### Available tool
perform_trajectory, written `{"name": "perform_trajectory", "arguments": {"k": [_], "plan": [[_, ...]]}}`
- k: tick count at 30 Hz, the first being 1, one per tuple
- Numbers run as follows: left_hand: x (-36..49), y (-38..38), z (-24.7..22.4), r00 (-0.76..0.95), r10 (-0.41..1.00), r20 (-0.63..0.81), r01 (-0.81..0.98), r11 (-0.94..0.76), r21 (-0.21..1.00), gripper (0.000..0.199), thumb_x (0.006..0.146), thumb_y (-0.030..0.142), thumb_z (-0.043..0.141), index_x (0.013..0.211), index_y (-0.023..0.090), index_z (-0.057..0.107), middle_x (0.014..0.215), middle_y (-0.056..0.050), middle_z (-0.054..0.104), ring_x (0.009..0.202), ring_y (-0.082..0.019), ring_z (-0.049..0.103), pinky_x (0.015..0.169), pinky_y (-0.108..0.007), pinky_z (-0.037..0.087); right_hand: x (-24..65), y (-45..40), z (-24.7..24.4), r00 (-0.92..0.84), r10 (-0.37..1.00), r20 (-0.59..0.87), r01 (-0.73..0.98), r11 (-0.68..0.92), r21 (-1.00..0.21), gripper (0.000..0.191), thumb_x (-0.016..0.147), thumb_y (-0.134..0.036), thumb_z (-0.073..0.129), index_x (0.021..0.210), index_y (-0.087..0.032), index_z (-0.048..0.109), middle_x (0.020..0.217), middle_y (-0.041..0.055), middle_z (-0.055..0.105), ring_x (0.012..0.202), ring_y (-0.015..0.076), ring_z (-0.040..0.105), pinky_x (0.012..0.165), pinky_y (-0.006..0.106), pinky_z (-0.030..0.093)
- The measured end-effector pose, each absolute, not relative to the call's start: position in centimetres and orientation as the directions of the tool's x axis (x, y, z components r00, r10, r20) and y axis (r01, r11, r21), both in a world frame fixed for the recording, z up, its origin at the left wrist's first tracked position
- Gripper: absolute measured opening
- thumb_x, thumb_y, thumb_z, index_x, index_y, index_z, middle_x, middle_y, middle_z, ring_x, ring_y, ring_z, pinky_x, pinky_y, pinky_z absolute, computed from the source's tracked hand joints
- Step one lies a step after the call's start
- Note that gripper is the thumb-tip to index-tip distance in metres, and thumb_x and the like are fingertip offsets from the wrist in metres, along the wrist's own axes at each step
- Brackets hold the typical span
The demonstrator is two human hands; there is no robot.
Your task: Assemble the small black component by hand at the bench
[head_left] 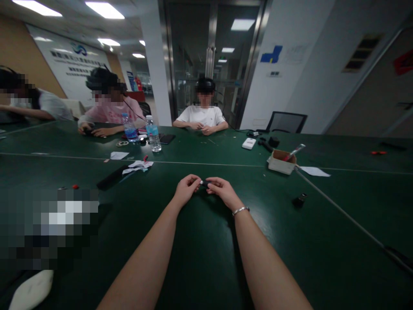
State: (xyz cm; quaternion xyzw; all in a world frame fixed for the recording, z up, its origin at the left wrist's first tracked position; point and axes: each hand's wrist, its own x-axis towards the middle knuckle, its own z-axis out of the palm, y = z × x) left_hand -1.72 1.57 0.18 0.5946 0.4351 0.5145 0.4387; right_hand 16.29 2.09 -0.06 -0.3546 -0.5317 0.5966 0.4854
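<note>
Just above the green table (196, 241), my two hands meet over a small dark piece with a silvery end (204, 184). My left hand (187, 189) pinches the silvery end between thumb and fingertips. My right hand (225, 192), with a silver bracelet at the wrist, has its fingers closed on the dark end. The piece lies roughly level between the fingertips. It is too small and partly covered for me to tell its exact kind.
A cardboard box (281, 162) and a small black object (300, 200) are to the right. Water bottles (153, 134), crumpled paper (138, 166) and a long black case (112, 177) lie left. Several people sit across the table. A white mouse (31, 290) sits near left.
</note>
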Motion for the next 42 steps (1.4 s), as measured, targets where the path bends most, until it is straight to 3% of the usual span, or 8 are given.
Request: {"name": "perform_trajectory", "arguments": {"k": [5, 12, 17, 22, 28, 33, 38, 42], "plan": [[-1.73, 1.51, 0.38, 0.11, 0.969, 0.22, 0.034, -0.225, 0.974, 0.031, 0.074, 0.038, 0.065, 0.094, 0.015, 0.063, 0.077, -0.002, 0.063, 0.067, -0.011, 0.057, 0.063, -0.025, 0.047, 16.35, 2.0, 0.07, -0.281, 0.956, 0.084, -0.202, 0.027, -0.979, 0.035, 0.065, -0.026, 0.077, 0.098, -0.018, 0.068, 0.082, 0.0034, 0.069, 0.071, 0.0131, 0.065, 0.071, 0.029, 0.054], [-1.81, 1.67, 0.2, 0.071, 0.976, 0.205, 0.073, -0.21, 0.975, 0.03, 0.074, 0.042, 0.065, 0.082, 0.013, 0.063, 0.069, -0.001, 0.061, 0.063, -0.011, 0.056, 0.06, -0.024, 0.046, 16.37, 2.18, -0.16, -0.282, 0.955, 0.091, -0.197, 0.035, -0.98, 0.036, 0.064, -0.026, 0.078, 0.098, -0.018, 0.068, 0.083, 0.0035, 0.069, 0.071, 0.0134, 0.065, 0.07, 0.029, 0.055], [-1.75, 1.68, 0.21, 0.062, 0.97, 0.236, 0.05, -0.239, 0.97, 0.034, 0.072, 0.041, 0.068, 0.094, 0.016, 0.063, 0.074, -0.001, 0.063, 0.066, -0.012, 0.058, 0.061, -0.024, 0.047, 16.33, 2.16, -0.19, -0.277, 0.956, 0.096, -0.194, 0.042, -0.98, 0.036, 0.064, -0.028, 0.078, 0.097, -0.018, 0.068, 0.082, 0.003, 0.068, 0.07, 0.0133, 0.065, 0.071, 0.03, 0.054], [-1.7, 1.8, 0.14, 0.063, 0.973, 0.221, 0.049, -0.224, 0.973, 0.03, 0.073, 0.042, 0.066, 0.085, 0.015, 0.064, 0.069, -0.001, 0.063, 0.061, -0.011, 0.056, 0.057, -0.023, 0.045, 16.3, 2.07, -0.1, -0.279, 0.955, 0.098, -0.186, 0.046, -0.982, 0.036, 0.065, -0.027, 0.077, 0.098, -0.018, 0.068, 0.082, 0.0027, 0.068, 0.069, 0.0125, 0.065, 0.07, 0.028, 0.054], [-1.85, 1.69, 0.21, 0.092, 0.968, 0.232, 0.046, -0.237, 0.97, 0.032, 0.072, 0.039, 0.067, 0.093, 0.015, 0.066, 0.076, -0.003, 0.065, 0.068, -0.013, 0.059, 0.066, -0.026, 0.049, 16.34, 2.06, -0.04, -0.279, 0.956, 0.091, -0.197, 0.035, -0.98, 0.036, 0.065, -0.027, 0.077, 0.099, -0.018, 0.067, 0.082, 0.0031, 0.068, 0.072, 0.0133, 0.066, 0.071, 0.028, 0.055], [-1.88, 1.76, 0.08, 0.069, 0.971, 0.23, 0.079, -0.235, 0.969, 0.031, 0.074, 0.043, 0.065, 0.086, 0.014, 0.065, 0.073, -0.003, 0.064, 0.066, -0.013, 0.058, 0.064, -0.026, 0.048, 16.37, 2.07, -0.05, -0.288, 0.952, 0.098, -0.194, 0.043, -0.98, 0.037, 0.065, -0.028, 0.077, 0.099, -0.017, 0.067, 0.082, 0.0032, 0.068, 0.073, 0.0141, 0.066, 0.073, 0.029, 0.055], [-1.83, 1.36, 0.61, 0.093, 0.97, 0.226, 0.069, -0.232, 0.97, 0.037, 0.072, 0.041, 0.067, 0.099, 0.016, 0.062, 0.082, -0.003, 0.065, 0.073, -0.013, 0.06, 0.066, -0.026, 0.049, 16.35, 2.07, -0.04, -0.292, 0.95, 0.111, -0.164, 0.064, -0.984, 0.036, 0.065, -0.027, 0.077, 0.099, -0.018, 0.067, 0.082, 0.0024, 0.066, 0.072, 0.0133, 0.065, 0.074, 0.03, 0.054], [-1.72, 1.47, 0.51, 0.07, 0.973, 0.219, 0.071, -0.224, 0.972, 0.032, 0.073, 0.044, 0.066, 0.087, 0.015, 0.063, 0.071, -0.001, 0.063, 0.062, -0.011, 0.056, 0.059, -0.024, 0.046, 16.3, 2.0, -0.02, -0.299, 0.945, 0.134, -0.164, 0.088, -0.983, 0.037, 0.065, -0.027, 0.077, 0.099, -0.018, 0.067, 0.082, 0.0021, 0.066, 0.071, 0.0125, 0.063, 0.07, 0.029, 0.053]]}}
